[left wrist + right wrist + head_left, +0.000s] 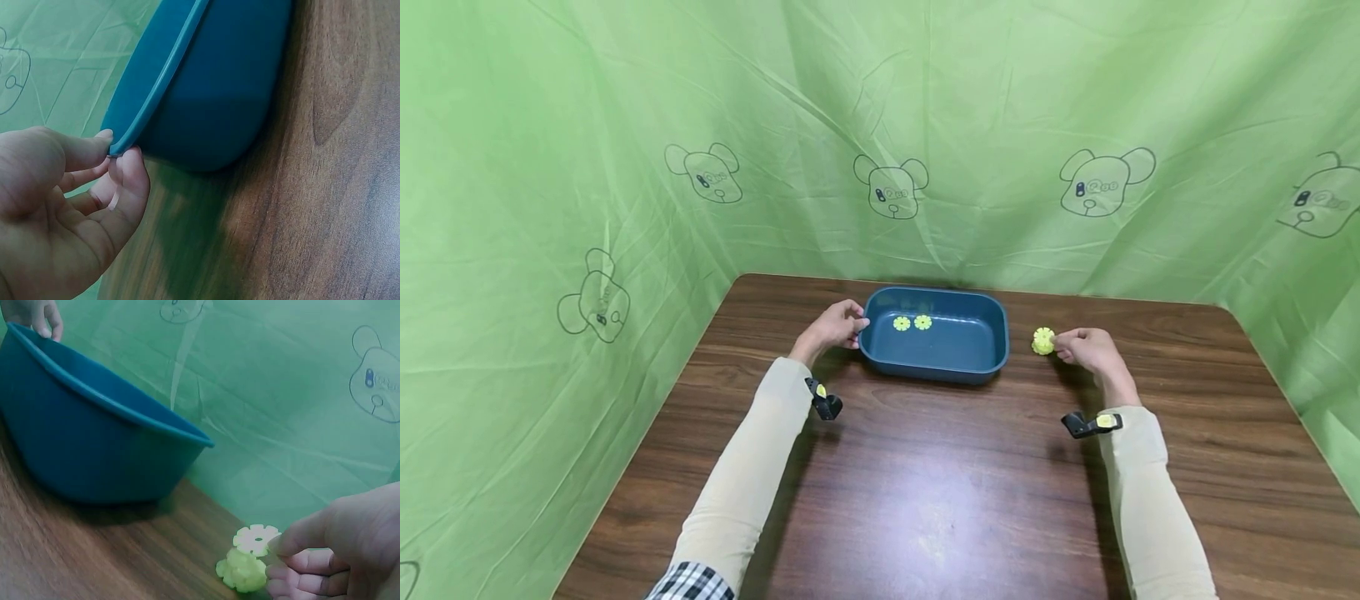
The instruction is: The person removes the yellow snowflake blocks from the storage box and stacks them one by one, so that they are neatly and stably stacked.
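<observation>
A dark blue plastic basin with rounded corners stands near the far side of the table. My left hand pinches its left rim between thumb and fingers, as the left wrist view shows up close. Two yellow-green notched, flower-shaped discs lie inside the basin. Right of the basin, my right hand pinches the edge of another flower-shaped disc. Just below that disc sits a small clump of similar yellow-green pieces; how many is hard to tell.
The brown wood-grain table reaches back to a green cloth curtain with bear-head drawings, which also hangs along both sides. A black wrist mount sits on the left forearm, a similar one on the right.
</observation>
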`<state>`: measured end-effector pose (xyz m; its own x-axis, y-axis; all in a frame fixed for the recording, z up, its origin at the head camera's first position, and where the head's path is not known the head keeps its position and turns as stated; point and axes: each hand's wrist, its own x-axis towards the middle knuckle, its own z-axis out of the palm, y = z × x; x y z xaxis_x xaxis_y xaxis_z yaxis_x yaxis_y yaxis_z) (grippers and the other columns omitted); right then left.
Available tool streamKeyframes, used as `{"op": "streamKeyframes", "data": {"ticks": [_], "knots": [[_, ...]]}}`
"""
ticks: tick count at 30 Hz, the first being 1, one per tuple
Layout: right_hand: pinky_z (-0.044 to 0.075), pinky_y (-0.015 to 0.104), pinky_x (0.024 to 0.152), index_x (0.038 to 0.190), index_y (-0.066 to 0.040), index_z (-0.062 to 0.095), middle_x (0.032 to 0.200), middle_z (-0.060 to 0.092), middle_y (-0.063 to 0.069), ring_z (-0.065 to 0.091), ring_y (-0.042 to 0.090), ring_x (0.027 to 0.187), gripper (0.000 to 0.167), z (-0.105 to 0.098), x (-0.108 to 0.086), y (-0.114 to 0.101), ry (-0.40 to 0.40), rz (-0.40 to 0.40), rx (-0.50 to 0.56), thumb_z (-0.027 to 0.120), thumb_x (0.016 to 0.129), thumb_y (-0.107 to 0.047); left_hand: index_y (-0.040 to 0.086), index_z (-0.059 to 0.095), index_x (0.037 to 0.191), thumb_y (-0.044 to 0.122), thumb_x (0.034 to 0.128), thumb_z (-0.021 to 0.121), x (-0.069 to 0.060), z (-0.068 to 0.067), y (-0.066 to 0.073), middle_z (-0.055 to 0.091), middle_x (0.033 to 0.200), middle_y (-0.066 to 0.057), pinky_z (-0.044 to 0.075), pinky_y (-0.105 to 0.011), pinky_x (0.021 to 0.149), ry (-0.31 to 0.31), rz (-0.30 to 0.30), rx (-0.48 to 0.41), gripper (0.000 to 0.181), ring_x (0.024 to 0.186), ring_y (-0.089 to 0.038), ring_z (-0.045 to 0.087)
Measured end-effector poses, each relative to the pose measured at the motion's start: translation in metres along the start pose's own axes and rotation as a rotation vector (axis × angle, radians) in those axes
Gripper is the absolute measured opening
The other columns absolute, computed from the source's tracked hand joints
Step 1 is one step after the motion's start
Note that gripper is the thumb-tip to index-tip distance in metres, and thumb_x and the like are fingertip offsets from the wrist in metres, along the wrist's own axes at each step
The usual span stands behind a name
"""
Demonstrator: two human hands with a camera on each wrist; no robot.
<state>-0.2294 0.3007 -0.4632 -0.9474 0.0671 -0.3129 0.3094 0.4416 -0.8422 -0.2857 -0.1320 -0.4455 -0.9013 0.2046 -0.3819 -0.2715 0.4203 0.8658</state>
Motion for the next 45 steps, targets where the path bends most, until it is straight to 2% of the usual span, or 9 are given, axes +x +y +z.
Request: {"op": "streamKeyframes", "data": {"ticks": [5, 9, 19, 22, 27, 35, 37, 42, 45], "knots": [[0.053, 0.015, 0.068, 0.125, 0.017, 0.048, 0.075, 0.062, -0.011, 0.055, -0.003, 0.066, 0.042, -0.001, 0.004, 0.005, -0.051, 0.026, 0.057, 0.053, 0.095, -0.012, 0.002, 0.044, 0.117, 0.01, 0.0983, 0.053, 0.0, 0.0, 0.0, 0.048, 0.079, -0.008, 0.056, -0.042, 0.08, 0.001, -0.004, -0.011, 0.022, 0.063, -0.014, 0.053], [0.054, 0.016, 0.07, 0.125, 0.018, 0.048, 0.076, 0.061, -0.011, 0.056, -0.003, 0.067, 0.041, -0.002, 0.006, 0.009, -0.067, 0.037, 0.058, 0.051, 0.096, -0.01, 0.002, 0.044, 0.118, 0.011, 0.0985, 0.052, 0.0, 0.0, 0.0, 0.048, 0.08, -0.008, 0.056, -0.042, 0.081, -0.001, -0.006, -0.007, 0.023, 0.063, -0.014, 0.053], [0.054, 0.016, 0.071, 0.125, 0.015, 0.05, 0.077, 0.062, -0.01, 0.057, -0.001, 0.069, 0.043, -0.001, 0.012, 0.013, -0.04, 0.06, 0.044, 0.055, 0.095, -0.015, 0.001, 0.043, 0.122, 0.011, 0.099, 0.051, -0.004, 0.0, 0.004, 0.049, 0.083, -0.01, 0.053, -0.048, 0.089, -0.013, -0.013, -0.001, 0.026, 0.065, -0.016, 0.054], [0.054, 0.016, 0.07, 0.124, 0.014, 0.051, 0.077, 0.062, -0.01, 0.057, -0.001, 0.069, 0.043, -0.002, 0.014, 0.015, -0.036, 0.062, 0.038, 0.056, 0.095, -0.017, 0.002, 0.044, 0.12, 0.012, 0.0989, 0.052, 0.001, 0.0, 0.0, 0.049, 0.082, -0.009, 0.055, -0.046, 0.085, -0.006, -0.003, 0.004, 0.025, 0.064, -0.015, 0.054], [0.054, 0.017, 0.071, 0.125, 0.014, 0.051, 0.077, 0.062, -0.01, 0.058, 0.0, 0.07, 0.043, -0.002, 0.013, 0.014, -0.022, 0.063, 0.035, 0.055, 0.096, -0.018, 0.002, 0.044, 0.12, 0.012, 0.0989, 0.052, 0.0, 0.0, 0.001, 0.05, 0.082, -0.009, 0.056, -0.044, 0.082, -0.004, -0.001, 0.011, 0.024, 0.064, -0.015, 0.054], [0.054, 0.017, 0.072, 0.128, 0.013, 0.05, 0.106, 0.067, 0.012, 0.062, 0.005, 0.081, 0.049, -0.004, -0.001, 0.001, 0.041, 0.006, -0.03, 0.049, 0.099, -0.027, 0.002, 0.045, 0.119, 0.013, 0.099, 0.052, 0.0, 0.0, 0.001, 0.05, 0.081, -0.009, 0.057, -0.039, 0.078, -0.002, -0.007, 0.026, 0.024, 0.064, -0.015, 0.055], [0.054, 0.019, 0.074, 0.126, 0.013, 0.051, 0.1, 0.069, 0.009, 0.063, 0.004, 0.08, 0.05, -0.005, -0.004, -0.003, 0.049, -0.021, -0.034, 0.049, 0.1, -0.029, 0.002, 0.045, 0.119, 0.013, 0.0989, 0.052, 0.0, -0.001, 0.0, 0.05, 0.081, -0.009, 0.057, -0.038, 0.076, -0.001, -0.006, 0.027, 0.024, 0.064, -0.015, 0.055], [0.055, 0.019, 0.073, 0.122, 0.014, 0.051, 0.075, 0.062, -0.017, 0.061, -0.002, 0.073, 0.051, -0.005, -0.007, -0.017, 0.036, -0.077, -0.009, 0.047, 0.1, -0.032, 0.003, 0.045, 0.119, 0.013, 0.099, 0.052, -0.001, 0.0, 0.001, 0.05, 0.082, -0.009, 0.057, -0.037, 0.075, 0.002, -0.009, 0.03, 0.023, 0.065, -0.015, 0.055], [0.054, 0.016, 0.069, 0.121, 0.014, 0.051, 0.071, 0.059, -0.022, 0.061, -0.003, 0.071, 0.05, -0.004, -0.006, -0.025, 0.024, -0.099, -0.004, 0.048, 0.1, -0.031, 0.003, 0.045, 0.119, 0.013, 0.099, 0.052, -0.001, 0.001, 0.002, 0.05, 0.082, -0.01, 0.057, -0.041, 0.08, 0.004, -0.011, 0.031, 0.023, 0.065, -0.015, 0.055]]}}
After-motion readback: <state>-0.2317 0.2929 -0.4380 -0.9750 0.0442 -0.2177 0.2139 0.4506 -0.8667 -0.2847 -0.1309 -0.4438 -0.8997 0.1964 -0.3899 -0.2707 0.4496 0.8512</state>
